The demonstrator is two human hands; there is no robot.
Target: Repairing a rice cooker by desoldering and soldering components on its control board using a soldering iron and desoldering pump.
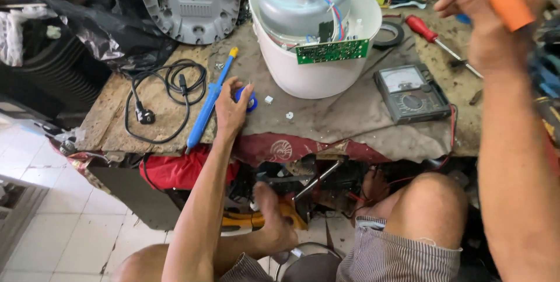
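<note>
Two hands: left hand [231, 106] pinching blue spool [249, 99], right hand [475, 11] gripping orange handle [505, 1].

Left hand [232, 107] stretched forward toward twelve o'clock on a long, nearly straight bare forearm, palm down, fingers bent and spread, thumb and forefinger pinched together at about one o'clock of the palm. Right hand [487, 16] raised high at two o'clock, close to the camera, fingers curled into a tight fist, knuckles turned to nine o'clock, forearm dropping steeply toward five o'clock. Hands well apart, bare knees and one bare foot below, near six o'clock.
</note>
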